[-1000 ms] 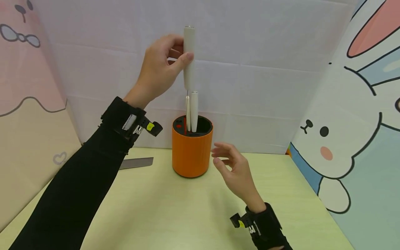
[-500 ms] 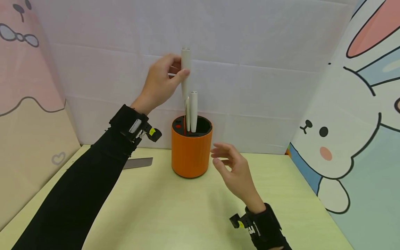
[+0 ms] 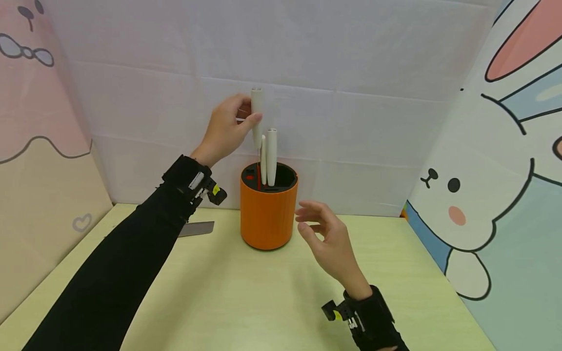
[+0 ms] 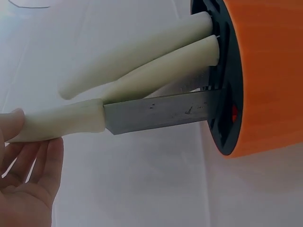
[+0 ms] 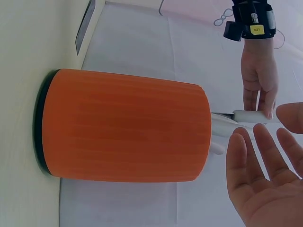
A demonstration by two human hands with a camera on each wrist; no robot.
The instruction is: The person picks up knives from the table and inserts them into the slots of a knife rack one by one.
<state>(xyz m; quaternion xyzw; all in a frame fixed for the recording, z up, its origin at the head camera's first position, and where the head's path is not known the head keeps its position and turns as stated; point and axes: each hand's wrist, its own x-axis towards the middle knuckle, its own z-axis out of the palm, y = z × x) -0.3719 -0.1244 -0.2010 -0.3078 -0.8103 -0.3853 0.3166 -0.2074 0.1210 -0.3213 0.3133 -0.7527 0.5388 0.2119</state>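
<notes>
My left hand pinches the white handle of a knife above an orange knife block. In the left wrist view, that knife's blade runs into a slot in the block's black top, with part of its length still outside. Two more white-handled knives stand in the block close beside it. My right hand hovers just right of the block, fingers loosely bent and holding nothing. The right wrist view shows its fingers apart from the block's wall.
A flat grey blade lies on the pale table left of the block, its other end hidden behind my left sleeve. White cloth hangs behind the block; printed panels with cartoon animals stand at both sides.
My left hand has come down with the knife, slightly leftward, and more of the blade has gone into the block. My right hand has stayed in place.
</notes>
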